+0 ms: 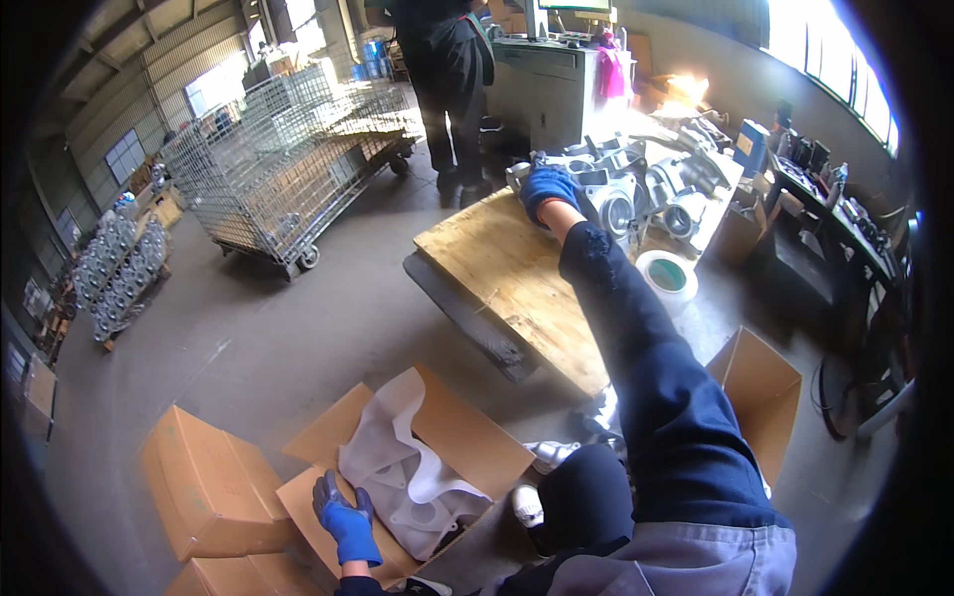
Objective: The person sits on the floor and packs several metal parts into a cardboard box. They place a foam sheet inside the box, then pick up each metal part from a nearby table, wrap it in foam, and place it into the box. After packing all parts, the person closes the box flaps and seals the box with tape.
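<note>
My right hand (pixel 550 189), in a blue work glove, reaches far out to the edge of a group of silver metal castings (pixel 616 211) on a wooden tabletop (pixel 507 263). Its fingers are partly hidden, but they close round the nearest casting. Down at the left, my left hand (pixel 348 524), gloved in blue with dark fingertips, rests on the flap of an open cardboard box (pixel 472 427) with its fingers stretched out. A wavy white foam sheet (pixel 402 427) lies in that box, partly over grey-white pieces with round openings.
Closed cartons (pixel 214 487) stand left of the open box. A wire-mesh cart (pixel 288 179) and a standing person (pixel 442 89) are beyond the table. A roll of tape (pixel 666 276) lies near the castings; another open carton (pixel 760 387) stands right of my arm.
</note>
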### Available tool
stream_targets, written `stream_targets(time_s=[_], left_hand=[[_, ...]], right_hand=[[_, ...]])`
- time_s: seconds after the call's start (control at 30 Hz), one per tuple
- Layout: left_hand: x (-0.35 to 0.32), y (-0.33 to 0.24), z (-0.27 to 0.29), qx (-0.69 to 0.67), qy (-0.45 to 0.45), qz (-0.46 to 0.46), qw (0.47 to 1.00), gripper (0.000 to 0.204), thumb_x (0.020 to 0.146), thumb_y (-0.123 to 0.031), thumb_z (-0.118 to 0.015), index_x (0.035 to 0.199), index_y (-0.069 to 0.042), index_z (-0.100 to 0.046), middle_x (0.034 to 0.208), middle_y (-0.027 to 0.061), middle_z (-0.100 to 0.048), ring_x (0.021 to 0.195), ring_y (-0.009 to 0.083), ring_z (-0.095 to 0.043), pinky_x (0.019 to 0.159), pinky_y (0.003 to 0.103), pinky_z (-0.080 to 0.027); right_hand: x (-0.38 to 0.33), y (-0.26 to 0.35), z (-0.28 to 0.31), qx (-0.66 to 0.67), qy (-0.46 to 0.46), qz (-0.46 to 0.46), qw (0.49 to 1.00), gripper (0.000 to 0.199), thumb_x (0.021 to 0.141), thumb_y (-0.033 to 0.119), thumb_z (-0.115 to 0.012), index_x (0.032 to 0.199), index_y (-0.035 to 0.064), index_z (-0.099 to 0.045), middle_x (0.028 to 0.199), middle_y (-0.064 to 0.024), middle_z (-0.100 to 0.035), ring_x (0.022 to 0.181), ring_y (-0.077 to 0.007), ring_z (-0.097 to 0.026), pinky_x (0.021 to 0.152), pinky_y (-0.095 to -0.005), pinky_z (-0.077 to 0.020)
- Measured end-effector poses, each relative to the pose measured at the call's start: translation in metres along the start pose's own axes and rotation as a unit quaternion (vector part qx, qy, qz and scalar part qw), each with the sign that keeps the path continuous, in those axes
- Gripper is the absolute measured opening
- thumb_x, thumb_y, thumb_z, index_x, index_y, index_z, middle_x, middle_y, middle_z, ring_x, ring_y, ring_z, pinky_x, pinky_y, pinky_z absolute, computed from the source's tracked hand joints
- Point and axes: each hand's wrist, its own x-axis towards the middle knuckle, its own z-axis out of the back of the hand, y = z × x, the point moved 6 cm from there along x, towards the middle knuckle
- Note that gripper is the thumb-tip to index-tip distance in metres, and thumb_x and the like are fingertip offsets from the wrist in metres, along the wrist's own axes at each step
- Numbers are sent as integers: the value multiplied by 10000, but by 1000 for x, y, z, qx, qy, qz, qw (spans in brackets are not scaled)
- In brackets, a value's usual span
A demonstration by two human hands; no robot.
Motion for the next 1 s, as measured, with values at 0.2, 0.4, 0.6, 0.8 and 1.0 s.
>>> stream_targets(time_s=[0.2,0.4,0.6,0.8,1.0], left_hand=[[-8,30,-10,-248,-8,131,960,715,742,-86,-749,1404,-69,-481,1478,140,-352,1361,266,-368,1055,370,-442],[13,-30,10,-163,-86,-20,983,777,675,-86,-793,1389,-35,-491,1404,174,-474,1287,325,-475,1066,383,-428],[48,-137,4,-415,-47,-103,903,965,719,-142,-822,1516,-44,-286,1445,152,-458,1290,304,-481,1107,392,-396],[20,-248,-20,-813,170,110,546,652,834,-156,-727,1419,-71,-451,1323,115,-549,1220,230,-517,1018,366,-470],[-9,-243,68,-869,18,112,481,587,847,-105,-724,1383,-65,-488,1270,163,-581,1133,245,-599,964,384,-515]], right_hand=[[-3,0,-10,-69,-89,36,993,231,947,205,-545,982,134,-762,952,-118,-754,871,-273,-738,717,-417,-575],[-69,-1,8,-100,-154,158,970,192,926,156,-526,948,130,-714,880,-121,-734,785,-289,-724,625,-441,-547],[-156,10,52,22,-15,277,960,267,885,234,-612,1113,99,-646,929,-180,-696,869,-377,-671,764,-480,-515],[-285,36,98,81,122,400,905,470,786,179,-686,1240,89,-610,886,-201,-675,872,-399,-647,761,-472,-503],[-379,65,171,227,134,500,825,506,812,95,-685,1297,24,-560,883,-199,-681,829,-379,-670,744,-425,-530]])
